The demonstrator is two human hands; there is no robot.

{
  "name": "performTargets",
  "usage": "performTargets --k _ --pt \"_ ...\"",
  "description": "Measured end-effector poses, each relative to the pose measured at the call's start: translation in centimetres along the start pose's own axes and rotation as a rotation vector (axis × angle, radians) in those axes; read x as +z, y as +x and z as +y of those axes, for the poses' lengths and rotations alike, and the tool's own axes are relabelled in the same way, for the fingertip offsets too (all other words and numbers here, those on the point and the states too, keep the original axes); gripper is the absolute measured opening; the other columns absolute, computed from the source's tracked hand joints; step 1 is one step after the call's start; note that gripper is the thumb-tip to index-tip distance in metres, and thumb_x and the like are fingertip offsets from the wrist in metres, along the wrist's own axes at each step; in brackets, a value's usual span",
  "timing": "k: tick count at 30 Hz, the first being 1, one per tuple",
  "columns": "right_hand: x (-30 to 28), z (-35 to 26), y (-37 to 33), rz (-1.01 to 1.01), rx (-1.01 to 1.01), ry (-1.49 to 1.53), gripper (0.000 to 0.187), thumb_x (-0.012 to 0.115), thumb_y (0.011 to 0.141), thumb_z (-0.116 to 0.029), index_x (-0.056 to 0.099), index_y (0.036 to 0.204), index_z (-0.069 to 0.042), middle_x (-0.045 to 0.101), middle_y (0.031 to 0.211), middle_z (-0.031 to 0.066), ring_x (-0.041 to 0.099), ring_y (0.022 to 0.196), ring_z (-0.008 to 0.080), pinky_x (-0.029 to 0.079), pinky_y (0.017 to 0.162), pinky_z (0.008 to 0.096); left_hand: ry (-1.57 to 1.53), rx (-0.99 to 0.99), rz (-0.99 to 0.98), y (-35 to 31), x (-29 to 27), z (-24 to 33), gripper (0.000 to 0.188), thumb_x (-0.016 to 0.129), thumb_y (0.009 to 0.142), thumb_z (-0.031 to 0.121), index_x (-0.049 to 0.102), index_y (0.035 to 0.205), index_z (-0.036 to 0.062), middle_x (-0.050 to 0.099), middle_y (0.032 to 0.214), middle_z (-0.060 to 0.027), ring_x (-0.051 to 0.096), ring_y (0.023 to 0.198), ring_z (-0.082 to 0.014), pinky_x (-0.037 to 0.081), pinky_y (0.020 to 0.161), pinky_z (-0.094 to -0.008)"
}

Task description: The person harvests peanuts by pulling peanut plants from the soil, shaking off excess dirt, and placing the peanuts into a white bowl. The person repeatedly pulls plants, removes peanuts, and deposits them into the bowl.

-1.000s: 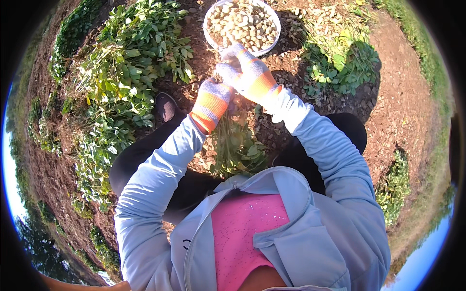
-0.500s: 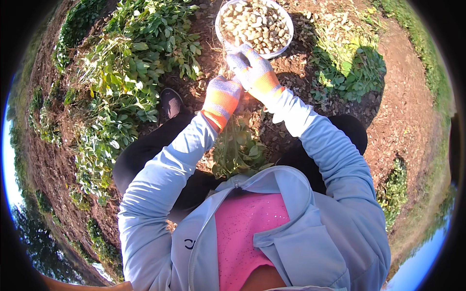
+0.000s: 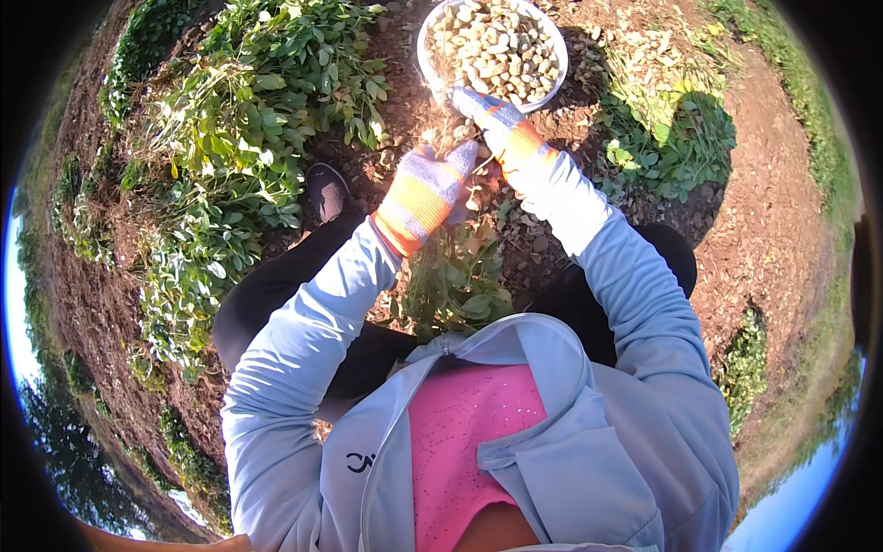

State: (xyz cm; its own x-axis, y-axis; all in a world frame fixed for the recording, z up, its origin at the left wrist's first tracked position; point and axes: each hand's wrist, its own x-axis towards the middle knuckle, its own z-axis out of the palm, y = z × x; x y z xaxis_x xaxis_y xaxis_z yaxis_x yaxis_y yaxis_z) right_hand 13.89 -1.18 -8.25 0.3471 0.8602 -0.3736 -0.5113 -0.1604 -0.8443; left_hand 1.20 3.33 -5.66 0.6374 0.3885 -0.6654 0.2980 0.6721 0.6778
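Observation:
My left hand [image 3: 426, 190], in an orange and grey knit glove, is closed round the stems of a pulled peanut plant [image 3: 455, 290]. Its green leaves hang down toward my lap, and its thin roots with a few pods stick out past my fingers. My right hand [image 3: 506, 131], gloved the same way, is closed at those roots, by the near rim of a white bucket [image 3: 562, 69]. Peanuts in their shells [image 3: 501, 51] fill the bucket. What lies between the right fingertips is too small to make out.
A long heap of leafy peanut plants [image 3: 230, 138] lies on the left. To the right of the bucket is another pile of plants [image 3: 671, 138], partly shaded. My shoe [image 3: 326, 191] rests on brown soil [image 3: 763, 212] strewn with bits.
My hands have moved apart a little, the left one turning so that roots and pods now show above it. In the picture, the bucket sits slightly farther right.

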Motion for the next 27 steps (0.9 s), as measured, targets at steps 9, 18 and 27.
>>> performTargets --k 9,18,27 --pt "-1.6 1.5 2.7 -0.024 -0.476 -0.904 0.024 0.054 0.087 -0.023 0.060 0.098 -0.002 0.063 0.093 0.0121 0.061 0.084 0.0223 0.046 0.071 0.0322 0.668 0.296 -0.101 2.2 -2.6 -2.4 0.013 0.044 0.088 0.010 0.048 0.100 0.0051 0.051 0.067 -0.0006 0.055 0.057 -0.0122 0.043 0.046 -0.0263" --pt "-8.9 -0.6 6.4 0.196 -0.233 -0.373 0.032 0.050 0.087 -0.041 0.056 0.080 -0.010 0.051 0.060 0.0008 0.043 0.042 0.0102 0.029 0.037 0.0223 0.015 0.043 0.109 0.4 -2.0 -0.4 0.020 0.060 0.083 0.023 0.045 0.081 0.0100 0.046 0.061 -0.0025 0.045 0.046 -0.0139 0.033 0.037 -0.0285" --pt "-9.5 -4.3 10.1 0.386 -0.298 -0.411 0.035 0.047 0.090 -0.016 0.046 0.122 -0.003 0.055 0.110 0.0112 0.052 0.100 0.0177 0.046 0.081 0.0328 -0.015 -0.013 -0.022 1.8 -3.3 -0.1 0.015 0.043 0.090 0.021 0.045 0.080 0.0097 0.039 0.054 -0.0052 0.039 0.041 -0.0186 0.029 0.039 -0.0329"
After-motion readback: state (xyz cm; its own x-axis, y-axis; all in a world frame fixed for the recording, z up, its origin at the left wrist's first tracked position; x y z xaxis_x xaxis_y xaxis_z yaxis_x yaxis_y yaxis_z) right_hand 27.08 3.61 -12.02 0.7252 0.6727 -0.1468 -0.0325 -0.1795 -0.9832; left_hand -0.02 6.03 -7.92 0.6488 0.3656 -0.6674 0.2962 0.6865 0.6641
